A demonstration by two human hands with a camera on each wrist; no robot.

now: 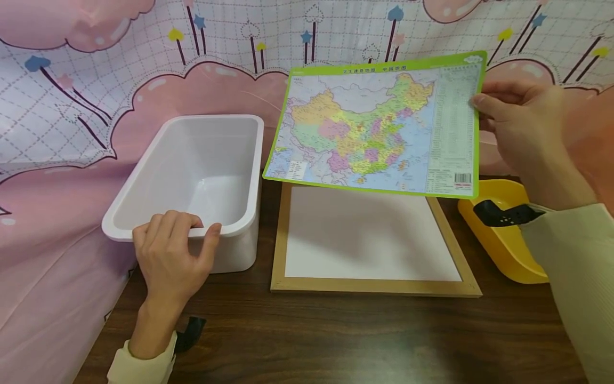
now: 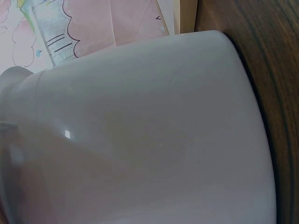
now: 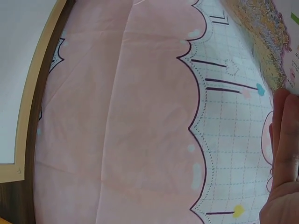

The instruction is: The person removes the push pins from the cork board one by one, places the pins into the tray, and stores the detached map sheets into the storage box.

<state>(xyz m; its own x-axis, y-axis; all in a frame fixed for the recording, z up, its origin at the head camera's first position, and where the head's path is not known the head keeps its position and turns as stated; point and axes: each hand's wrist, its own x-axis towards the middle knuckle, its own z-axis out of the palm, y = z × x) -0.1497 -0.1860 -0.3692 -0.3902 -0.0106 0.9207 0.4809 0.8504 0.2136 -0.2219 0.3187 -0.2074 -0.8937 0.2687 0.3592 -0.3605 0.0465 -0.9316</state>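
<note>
A green-bordered map sheet (image 1: 379, 128) hangs in the air above a wood-framed white board (image 1: 369, 237). My right hand (image 1: 515, 125) pinches the sheet's right edge, thumb on the printed face. In the right wrist view only a finger (image 3: 285, 135) and a strip of the map (image 3: 266, 42) show. My left hand (image 1: 168, 256) grips the near rim of an empty white plastic bin (image 1: 211, 133), fingers curled over the edge. The bin's outer wall (image 2: 140, 140) fills the left wrist view.
A yellow tray (image 1: 503, 240) sits at the right on the dark wooden table (image 1: 336, 336), partly behind my right sleeve. A pink patterned cloth (image 1: 72, 133) drapes the back and left side. A black wrist strap (image 1: 503, 213) crosses the tray.
</note>
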